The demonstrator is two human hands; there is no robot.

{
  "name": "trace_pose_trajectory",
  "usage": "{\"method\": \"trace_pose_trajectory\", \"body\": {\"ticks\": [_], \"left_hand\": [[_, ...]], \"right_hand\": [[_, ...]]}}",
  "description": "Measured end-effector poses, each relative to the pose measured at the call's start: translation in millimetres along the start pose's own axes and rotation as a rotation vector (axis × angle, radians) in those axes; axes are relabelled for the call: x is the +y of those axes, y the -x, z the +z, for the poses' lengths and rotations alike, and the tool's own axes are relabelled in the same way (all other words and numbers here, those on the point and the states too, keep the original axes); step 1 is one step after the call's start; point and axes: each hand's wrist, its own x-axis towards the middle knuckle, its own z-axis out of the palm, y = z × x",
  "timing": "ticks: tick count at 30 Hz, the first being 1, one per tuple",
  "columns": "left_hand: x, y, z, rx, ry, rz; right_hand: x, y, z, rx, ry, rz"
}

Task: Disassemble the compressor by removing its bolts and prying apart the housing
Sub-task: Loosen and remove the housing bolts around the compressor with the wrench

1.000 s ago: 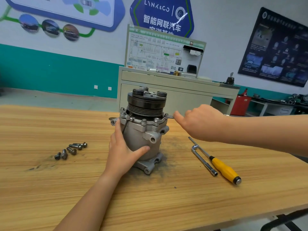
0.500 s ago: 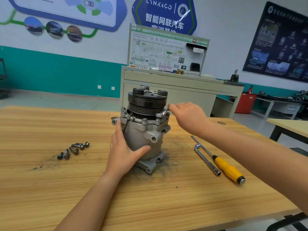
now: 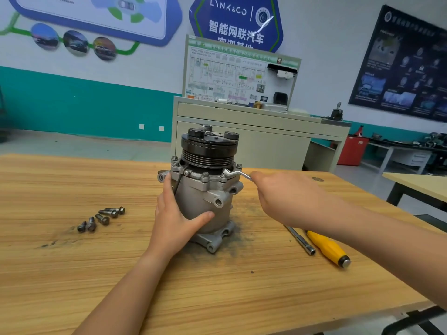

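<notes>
two bare hands work over a wooden table. nearest, on the right, a yellow-handled screwdriver and a slim metal socket bar lie side by side, both partly under the right forearm. to the left, several loose bolts lie in a small cluster, well apart from the compressor, which stands upright mid-table on a patch of dark grit. the left hand lies flat against its grey housing, fingers straight up, thumb spread across the front. the right hand is clenched round a bent silver wrench, whose far end sits on a flange bolt below the black pulley. beyond, a beige cabinet and a red bin, contents hidden.
</notes>
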Motion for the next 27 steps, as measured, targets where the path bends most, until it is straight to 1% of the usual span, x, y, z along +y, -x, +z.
{"method": "trace_pose_trajectory", "body": {"ticks": [4,6,8,11,18,22,27], "left_hand": [[0.8,0.0,-0.2,0.003,0.002,0.009],[1.4,0.2,-0.1,0.003,0.002,0.010],[1.5,0.3,-0.1,0.003,0.004,0.007],[0.8,0.4,0.2,0.004,-0.005,0.002],[0.5,-0.4,-0.2,0.005,-0.002,0.005],[1.1,0.9,-0.2,0.007,0.006,0.008],[2.0,1.2,-0.9,-0.003,0.010,0.006]], "right_hand": [[-13.4,-4.7,-23.9,-0.061,0.218,-0.069],[-22.4,-5.2,-35.0,-0.129,0.307,-0.119],[-27.5,-4.3,-42.2,-0.183,0.374,-0.156],[-27.3,-2.5,-44.9,-0.203,0.449,-0.197],[-21.6,-4.0,-38.9,-0.190,0.576,-0.316],[-8.6,-6.7,-29.0,-0.101,0.618,-0.341],[7.2,-18.9,-20.8,-0.049,0.602,-0.365]]}}
